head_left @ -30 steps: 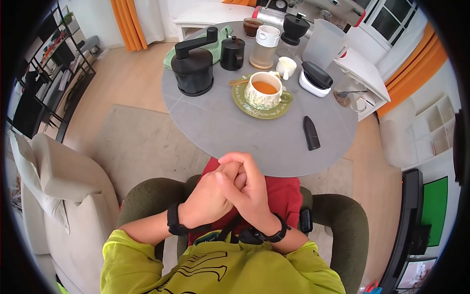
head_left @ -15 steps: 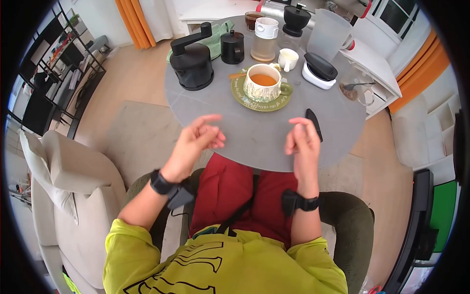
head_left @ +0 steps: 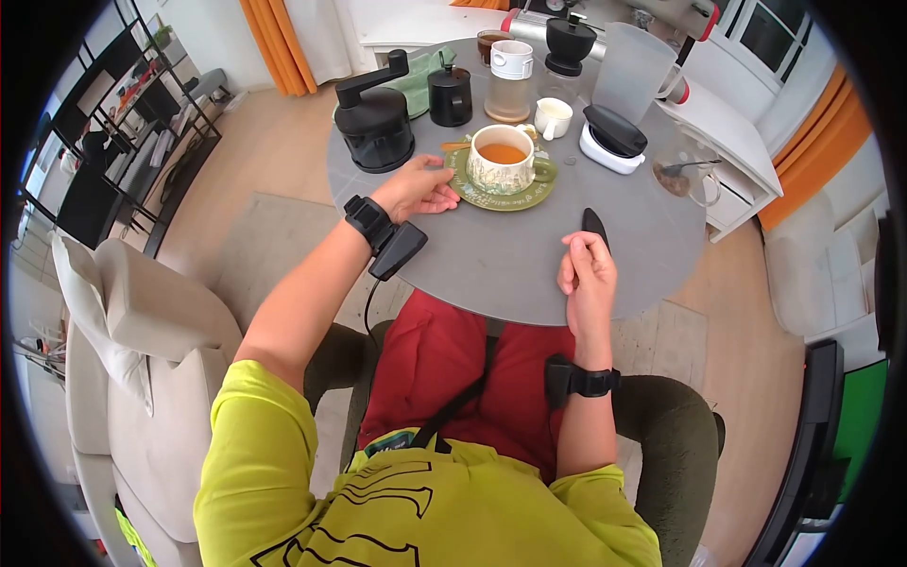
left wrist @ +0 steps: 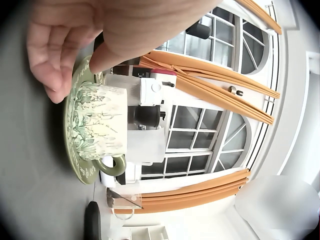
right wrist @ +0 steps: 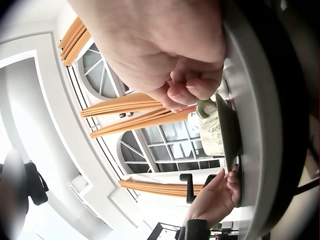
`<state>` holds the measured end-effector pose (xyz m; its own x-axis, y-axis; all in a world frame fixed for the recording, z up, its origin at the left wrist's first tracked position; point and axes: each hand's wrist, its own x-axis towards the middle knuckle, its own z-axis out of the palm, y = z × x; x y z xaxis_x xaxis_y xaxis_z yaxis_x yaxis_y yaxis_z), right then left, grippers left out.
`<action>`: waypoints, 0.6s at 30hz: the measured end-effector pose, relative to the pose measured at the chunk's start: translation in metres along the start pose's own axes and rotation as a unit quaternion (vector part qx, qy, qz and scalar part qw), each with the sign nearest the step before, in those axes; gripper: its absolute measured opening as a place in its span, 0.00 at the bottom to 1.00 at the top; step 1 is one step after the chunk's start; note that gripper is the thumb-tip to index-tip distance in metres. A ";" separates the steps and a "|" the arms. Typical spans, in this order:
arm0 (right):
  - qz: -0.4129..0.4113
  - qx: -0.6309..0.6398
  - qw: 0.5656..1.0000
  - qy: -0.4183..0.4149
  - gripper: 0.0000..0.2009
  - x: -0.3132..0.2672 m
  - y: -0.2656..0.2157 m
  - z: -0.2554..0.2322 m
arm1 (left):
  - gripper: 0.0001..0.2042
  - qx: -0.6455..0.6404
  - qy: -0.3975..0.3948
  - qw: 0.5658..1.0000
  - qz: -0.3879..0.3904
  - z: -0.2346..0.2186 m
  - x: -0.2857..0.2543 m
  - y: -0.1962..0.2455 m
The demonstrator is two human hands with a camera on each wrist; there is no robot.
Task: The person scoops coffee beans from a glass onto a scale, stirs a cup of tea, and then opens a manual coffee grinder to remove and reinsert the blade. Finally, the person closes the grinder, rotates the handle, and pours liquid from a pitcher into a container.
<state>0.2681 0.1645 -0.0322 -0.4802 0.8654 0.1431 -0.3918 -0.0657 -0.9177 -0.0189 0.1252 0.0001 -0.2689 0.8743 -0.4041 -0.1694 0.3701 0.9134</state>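
A patterned cup [head_left: 489, 174] of amber drink stands on a green saucer [head_left: 515, 201] on the round grey table [head_left: 491, 260]. My left hand [head_left: 416, 189] is at the saucer's left rim. In the left wrist view the thumb [left wrist: 100, 59] overlaps the rim, while the fingers [left wrist: 55, 85] lie loosely bent just outside it. My right hand [head_left: 590, 269] hovers over the table's near right side, its fingers loosely curled and holding nothing. Just beyond it lies a black tapered object [head_left: 592, 223], partly hidden by that hand.
Behind the left hand stand a black hand-cranked canister [head_left: 376, 132] and a small black pot [head_left: 450, 94]. Around the cup's far side are a white creamer [head_left: 553, 118], a white-and-black device [head_left: 614, 142], a glass jug [head_left: 685, 175] and a translucent pitcher [head_left: 628, 71].
The clasped hands came apart. Then my left hand moved forward to the saucer's left rim, while the right hand stayed over the table's near right side.
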 end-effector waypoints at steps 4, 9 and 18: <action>0.001 0.004 1.000 -0.003 0.08 0.000 0.000 -0.001 | 0.26 0.010 0.017 1.000 0.011 0.008 0.002 -0.003; -0.008 0.008 1.000 0.000 0.08 0.000 0.001 -0.001 | 0.26 -0.014 0.019 0.999 0.021 0.013 0.001 -0.007; -0.015 0.003 1.000 0.011 0.08 0.001 -0.002 0.000 | 0.29 -0.015 0.019 0.999 0.039 0.012 -0.005 -0.010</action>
<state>0.2682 0.1654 -0.0302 -0.4509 0.8777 0.1626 -0.4113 -0.0426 -0.9105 -0.0046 0.1214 -0.0065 -0.3173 0.8874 -0.3345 -0.1742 0.2922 0.9404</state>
